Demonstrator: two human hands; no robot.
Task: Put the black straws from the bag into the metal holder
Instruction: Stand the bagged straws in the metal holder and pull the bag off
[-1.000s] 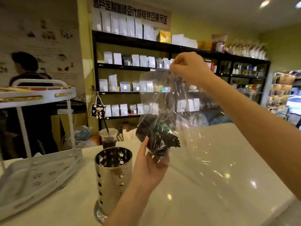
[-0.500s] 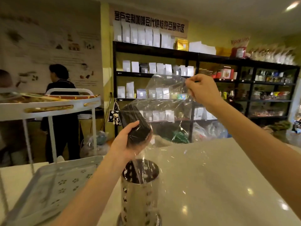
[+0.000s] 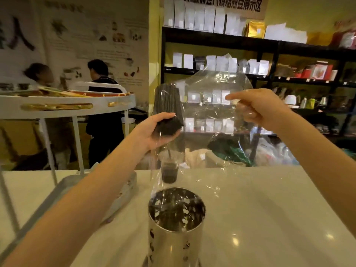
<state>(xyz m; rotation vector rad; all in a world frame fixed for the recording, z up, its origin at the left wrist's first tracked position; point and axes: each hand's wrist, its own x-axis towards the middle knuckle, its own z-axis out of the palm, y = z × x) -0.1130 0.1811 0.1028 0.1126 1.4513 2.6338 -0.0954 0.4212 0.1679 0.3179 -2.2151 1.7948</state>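
Observation:
A bundle of black straws (image 3: pixel 167 105) stands nearly upright inside a clear plastic bag (image 3: pixel 215 112). My left hand (image 3: pixel 156 132) grips the lower part of the bundle through the plastic. My right hand (image 3: pixel 260 106) pinches the bag's other side at the same height, stretching the film between my hands. The bag's loose open end hangs down to the rim of the perforated metal holder (image 3: pixel 176 226), which stands on the white counter (image 3: pixel 260 218) directly below. I see no straws inside the holder.
A white two-tier rack (image 3: pixel 63 106) stands at the left on the counter. An iced drink cup (image 3: pixel 169 172) sits behind the holder. Dark shelves (image 3: pixel 256 43) with white pouches fill the back wall. Two people (image 3: pixel 104 105) stand behind the rack.
My left hand has raised the straw bundle and turned it upright. My right hand has come down to the same height. The bag's open end now hangs over the holder.

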